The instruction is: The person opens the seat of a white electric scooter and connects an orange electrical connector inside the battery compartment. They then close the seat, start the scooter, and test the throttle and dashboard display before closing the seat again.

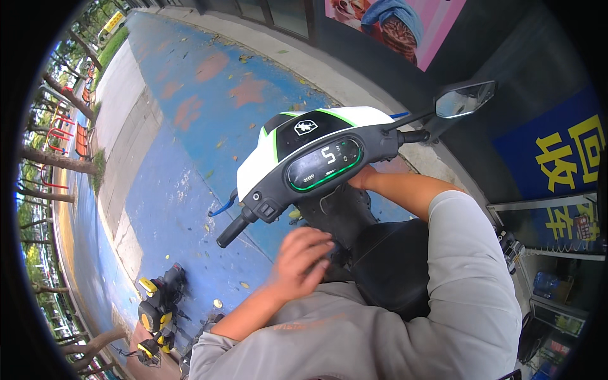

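Note:
A white, black and green electric scooter stands in front of me, its round-ended dashboard display lit with a green rim. My right hand reaches in below the dashboard, by the scooter's front panel; its fingers are hidden there. Above the front of the black seat and close to my body, my left hand hovers with loosely curved fingers, thumb apart, and nothing visible in it. The left handlebar grip and the right handlebar grip are both untouched.
A mirror juts out at the right. Along that side runs a dark shopfront wall with posters. A yellow-and-black two-wheeler stands at the lower left. Blue painted pavement with fallen leaves spreads ahead; benches and trees line the far left.

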A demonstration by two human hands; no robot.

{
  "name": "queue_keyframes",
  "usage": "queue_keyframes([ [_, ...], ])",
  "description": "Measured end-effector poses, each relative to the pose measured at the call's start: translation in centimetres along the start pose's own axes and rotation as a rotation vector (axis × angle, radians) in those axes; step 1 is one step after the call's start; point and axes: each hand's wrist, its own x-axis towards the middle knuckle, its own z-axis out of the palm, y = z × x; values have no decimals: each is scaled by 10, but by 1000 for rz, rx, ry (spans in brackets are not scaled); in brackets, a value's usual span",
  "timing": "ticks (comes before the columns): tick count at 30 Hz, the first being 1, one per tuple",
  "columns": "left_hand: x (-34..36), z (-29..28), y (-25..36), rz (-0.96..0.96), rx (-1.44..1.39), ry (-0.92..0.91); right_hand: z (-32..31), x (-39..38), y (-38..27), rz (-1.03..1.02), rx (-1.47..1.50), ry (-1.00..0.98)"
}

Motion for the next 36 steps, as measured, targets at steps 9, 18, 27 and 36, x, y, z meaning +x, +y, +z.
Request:
queue_keyframes([
  [9, -45, -107, -97, -579, 676, -112, -20, 62, -82, -134, -204, 87],
  [18, -44, -94, -100, -589, 711, -60, -24, 87, -89, -112, -284, 24],
  [27, -43, -91, -104, -581, 748, -42, -21, 86, -86, -111, -288, 2],
  [36, -41, -91, -100, -602, 744, -43, -22, 83, -85, -102, -289, -5],
])
